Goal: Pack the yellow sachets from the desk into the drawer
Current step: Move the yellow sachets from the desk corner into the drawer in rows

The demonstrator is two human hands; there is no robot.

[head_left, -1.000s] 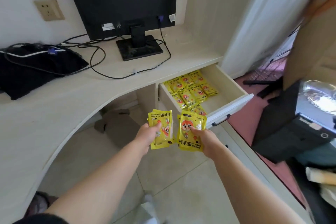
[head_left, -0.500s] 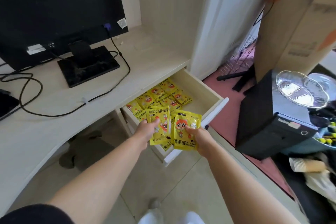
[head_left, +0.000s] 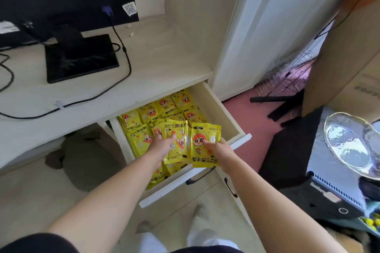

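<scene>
Nearest, both forearms reach forward over the open drawer. The left hand pinches a yellow sachet, perhaps more than one stacked, thumb on top. The right hand grips another sachet by its right edge, printed face up. Both sachets hang just above the near half of the drawer, side by side and almost touching.

Under and beyond them, the drawer floor is already tiled with more sachets, in rows running to the far end; a bare strip shows along the right wall. On the desk beyond, I see only a monitor stand and cables, no sachets.

The step in hand looks like placing: carrying is done, release is not. Next, each hand should probably lower its load flat onto the layer, or toward the bare right strip, then let go. The packets look slippery, so a tilted drop might slide them askew.
</scene>
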